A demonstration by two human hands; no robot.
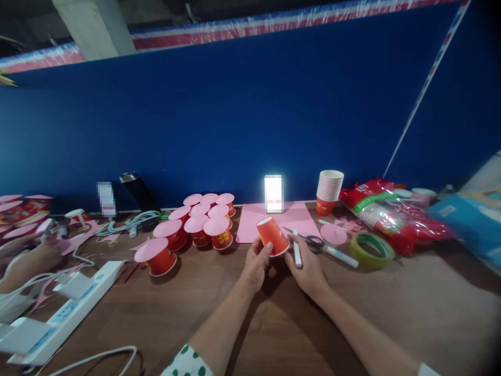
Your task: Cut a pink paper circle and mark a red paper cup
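My left hand (257,265) is closed around a red paper cup (271,236). The cup is bottom up and tilted, its pale base facing up and its rim low. Close to that rim, my right hand (307,266) grips a white pen-like stick (297,249) between its fingers; whether it also touches the cup is unclear. Behind both hands lies a sheet of pink paper (250,222). To the left stand several upturned red cups (160,263) topped with pink paper discs (151,249).
Scissors (315,241), a white tube (340,256), a pink disc (333,233) and a tape roll (371,250) lie right. Beyond are stacked cups (329,190) and a red bag (391,214). At left are a power strip (74,308), cables and another person's hand (33,261).
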